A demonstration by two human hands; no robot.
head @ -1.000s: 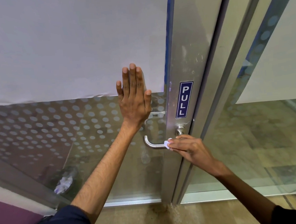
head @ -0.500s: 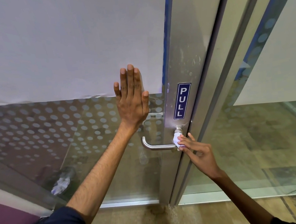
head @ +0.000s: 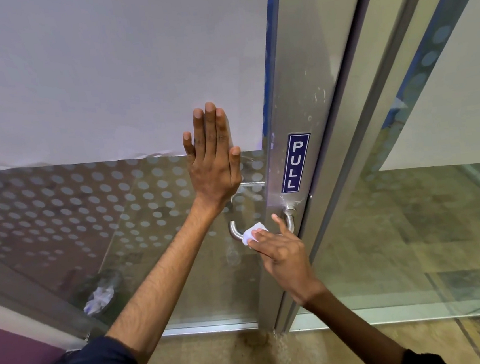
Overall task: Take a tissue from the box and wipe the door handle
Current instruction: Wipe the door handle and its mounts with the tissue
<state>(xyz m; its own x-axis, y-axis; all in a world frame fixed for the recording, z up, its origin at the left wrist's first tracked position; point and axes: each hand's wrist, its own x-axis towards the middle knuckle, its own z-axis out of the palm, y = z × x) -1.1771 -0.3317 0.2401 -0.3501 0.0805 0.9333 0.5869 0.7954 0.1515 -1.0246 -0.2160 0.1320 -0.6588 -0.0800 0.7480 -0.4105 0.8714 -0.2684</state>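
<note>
A silver lever door handle (head: 234, 232) sticks out to the left from the metal door stile (head: 298, 101), just below a blue PULL sign (head: 295, 162). My right hand (head: 281, 251) presses a small folded white tissue (head: 252, 234) onto the bar of the handle, near its left bend, with the index finger raised. My left hand (head: 214, 160) lies flat against the door glass above the handle, fingers straight and together, holding nothing. The tissue box is out of view.
The glass door panel (head: 102, 211) has a white frosted upper part and a dotted band below. A crumpled white wad (head: 98, 299) shows through the glass at lower left. A second glass panel (head: 416, 237) stands right of the frame. Brown floor lies below.
My right hand has slid the tissue leftwards along the handle, from the pivot by the stile to the bar's left end. The left hand stays flat on the glass.
</note>
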